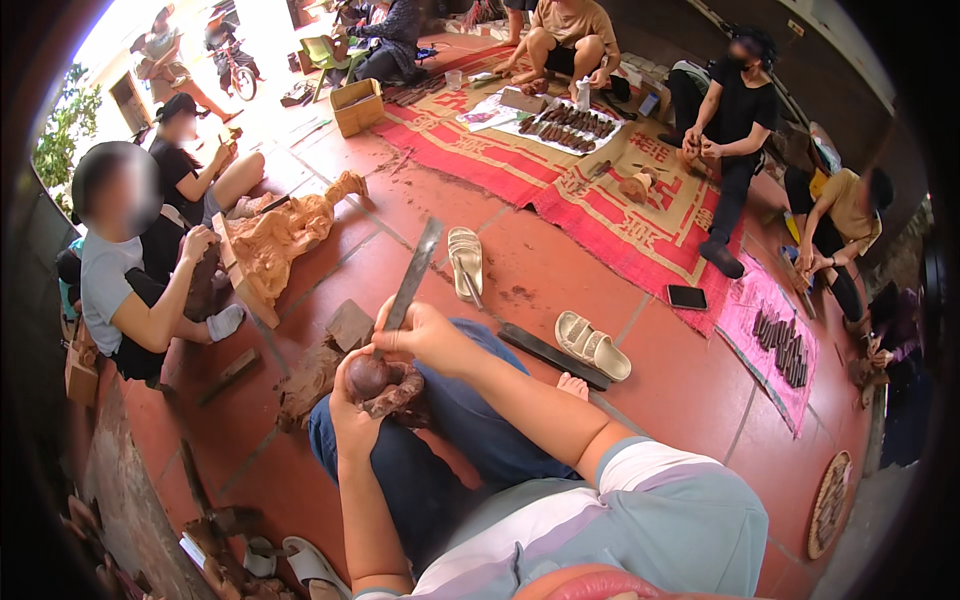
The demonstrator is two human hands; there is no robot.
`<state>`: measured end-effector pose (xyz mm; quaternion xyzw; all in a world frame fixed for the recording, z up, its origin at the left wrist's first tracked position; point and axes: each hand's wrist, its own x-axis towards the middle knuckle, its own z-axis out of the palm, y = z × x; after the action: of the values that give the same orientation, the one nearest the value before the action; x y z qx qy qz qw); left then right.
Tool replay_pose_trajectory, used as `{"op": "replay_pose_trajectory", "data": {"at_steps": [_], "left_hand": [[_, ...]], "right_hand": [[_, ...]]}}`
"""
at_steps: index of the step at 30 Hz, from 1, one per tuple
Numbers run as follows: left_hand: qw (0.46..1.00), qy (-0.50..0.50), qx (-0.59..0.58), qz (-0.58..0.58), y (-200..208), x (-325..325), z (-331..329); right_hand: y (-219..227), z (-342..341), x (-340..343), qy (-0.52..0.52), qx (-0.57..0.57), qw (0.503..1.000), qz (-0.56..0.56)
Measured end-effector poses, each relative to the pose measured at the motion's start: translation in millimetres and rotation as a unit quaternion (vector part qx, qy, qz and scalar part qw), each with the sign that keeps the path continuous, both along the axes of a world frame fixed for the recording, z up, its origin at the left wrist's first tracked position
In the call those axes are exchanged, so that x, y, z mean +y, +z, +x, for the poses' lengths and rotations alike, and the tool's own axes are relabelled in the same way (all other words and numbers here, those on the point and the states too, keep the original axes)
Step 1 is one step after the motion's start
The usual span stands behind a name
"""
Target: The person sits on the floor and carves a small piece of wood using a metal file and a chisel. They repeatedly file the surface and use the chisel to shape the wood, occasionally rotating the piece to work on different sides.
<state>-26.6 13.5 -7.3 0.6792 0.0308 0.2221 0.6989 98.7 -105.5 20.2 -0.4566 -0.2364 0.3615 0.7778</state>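
My left hand point(355, 422) is wrapped round a brown wooden carving point(368, 377) with a smooth, rounded top, held over my lap. More carved, uneven wood shows at its right side. In my right hand point(422, 336) is a long, flat grey metal file point(415, 275), gripped low down and slanting up and away. Its lower end meets the top of the carving, where my fingers partly hide the contact. Beside my knee lies a dark flat file point(553, 355) on the tiles, its thin tang pointing away from me.
Cream sandals point(592, 345) lie ahead on the tiles. A large wooden figure carving point(285, 235) lies at left, near a seated person. Beyond spreads a red patterned mat point(640, 235) with rows of tools and a phone point(687, 297). Several people sit around. A pink cloth point(760, 400) bears more tools.
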Motion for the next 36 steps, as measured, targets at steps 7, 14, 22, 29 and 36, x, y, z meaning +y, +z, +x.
{"op": "replay_pose_trajectory", "data": {"at_steps": [7,14,22,29,36], "left_hand": [[1.000,0.002,-0.010,-0.007,0.5,0.9,2.6],[1.000,0.007,0.005,-0.008,-2.1,1.6,1.1],[1.000,-0.002,0.001,-0.021,4.4,-0.3,0.2],[1.000,-0.002,-0.017,-0.018,1.8,0.5,0.2],[1.000,0.014,-0.026,-0.002,3.7,-1.2,0.8]], "right_hand": [[-1.0,-6.9,1.2,0.006,-0.113,0.993,0.013],[-1.6,-25.3,3.7,-0.100,-0.239,0.966,-0.002],[3.3,-17.4,1.5,-0.019,-0.118,0.993,0.003],[1.1,-24.0,6.4,-0.063,-0.221,0.973,-0.020],[7.2,-25.8,2.5,-0.068,-0.211,0.975,-0.026]]}}
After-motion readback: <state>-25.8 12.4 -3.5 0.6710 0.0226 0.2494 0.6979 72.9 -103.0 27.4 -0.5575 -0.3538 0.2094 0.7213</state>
